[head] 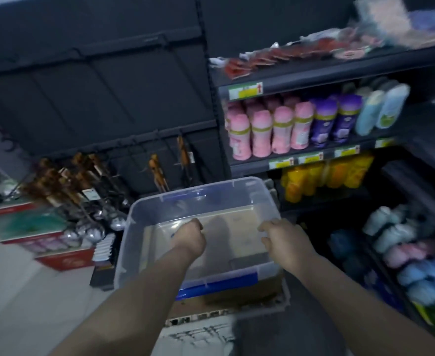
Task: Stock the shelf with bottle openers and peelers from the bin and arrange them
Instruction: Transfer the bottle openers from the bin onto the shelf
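The bin [131,240] is a rectangular tub of clear, smooth plastic with rounded corners and a blue latch [219,281] on its near wall. It sits at centre on a brown cardboard box [237,294], which shows through the transparent floor. Its contents cannot be made out: only a dark, flat rectangle appears at the near right corner, and motion blur prevents identification. The left hand [190,235] is inside the bin with its fingers curled under in a fist; whether it pinches anything cannot be determined. The right hand [278,237] is beside it, well apart, with its fingers bent downward over the floor; its grip likewise cannot be determined. Behind the bin, two orange-handled tools [157,173] hang on the hooks of a dark panel; their type is unreadable. To the left hang wood-handled steel ladles [93,227]. The dark shelf [314,152] on the right carries pink bottles [262,134] and purple bottles [334,122] standing in rows, cut off by the frame edge.
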Motion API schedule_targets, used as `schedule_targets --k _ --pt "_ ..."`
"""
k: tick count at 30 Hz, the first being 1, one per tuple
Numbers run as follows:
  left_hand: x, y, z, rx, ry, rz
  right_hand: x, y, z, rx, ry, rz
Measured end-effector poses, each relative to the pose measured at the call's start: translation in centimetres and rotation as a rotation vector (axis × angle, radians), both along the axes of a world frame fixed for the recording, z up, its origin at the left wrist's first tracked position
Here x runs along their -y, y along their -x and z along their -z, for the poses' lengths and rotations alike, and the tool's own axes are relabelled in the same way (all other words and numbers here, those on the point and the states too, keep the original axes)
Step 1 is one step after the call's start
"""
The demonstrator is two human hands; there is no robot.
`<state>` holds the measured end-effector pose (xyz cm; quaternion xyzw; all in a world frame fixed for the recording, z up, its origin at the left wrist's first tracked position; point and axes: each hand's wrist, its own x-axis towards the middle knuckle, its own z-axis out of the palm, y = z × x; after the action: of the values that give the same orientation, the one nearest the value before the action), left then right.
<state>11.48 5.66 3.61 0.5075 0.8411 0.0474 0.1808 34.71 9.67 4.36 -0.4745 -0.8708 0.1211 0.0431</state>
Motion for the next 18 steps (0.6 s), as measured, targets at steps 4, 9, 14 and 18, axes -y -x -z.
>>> schedule_targets --k 4,9,14,18 --pt "-0.3 7.0 2.6 -0.009 0.137 0.052 -0.7 5.7 2.9 0.029 0.155 -0.003" --pt "-2.6 10.6 6.2 0.017 0.258 0.256 -0.9 9.3 4.7 0.162 0.232 -0.002" --pt "-3.5 11.2 8.6 -0.195 0.325 0.431 -0.9 10.0 6.1 0.191 0.246 0.043" --pt "-3.1 11.5 9.8 -0.327 0.326 0.42 -1.2 10.7 6.8 0.184 0.246 0.037"
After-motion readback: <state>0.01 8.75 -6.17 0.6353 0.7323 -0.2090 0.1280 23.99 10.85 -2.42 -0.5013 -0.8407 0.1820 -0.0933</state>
